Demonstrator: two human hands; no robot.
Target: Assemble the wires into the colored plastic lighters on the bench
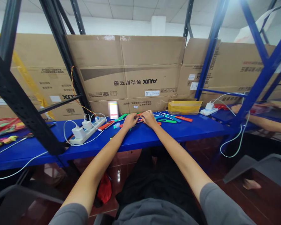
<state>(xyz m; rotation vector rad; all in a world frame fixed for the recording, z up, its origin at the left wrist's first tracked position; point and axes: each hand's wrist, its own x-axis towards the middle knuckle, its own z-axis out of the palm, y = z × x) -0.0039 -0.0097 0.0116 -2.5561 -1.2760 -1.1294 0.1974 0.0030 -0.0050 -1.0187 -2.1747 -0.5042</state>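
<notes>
A white plastic power strip (87,132) with chargers plugged in was laid on the blue steel shelf (140,140), white cables looping beside it, below a corrugated carton (126,72) printed "AUX"; the left hand (130,121) and right hand (150,119) were held just apart, resting over slim orange and green plastic-handled tools (170,120), though whether anything was clamped could not be told; a yellow box (184,107) was placed behind them, and a co-worker's forearm (267,122) was seen at far right.

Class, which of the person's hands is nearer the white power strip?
Left. The left hand is right of the white power strip, not touching it; the right hand lies farther right.
</notes>
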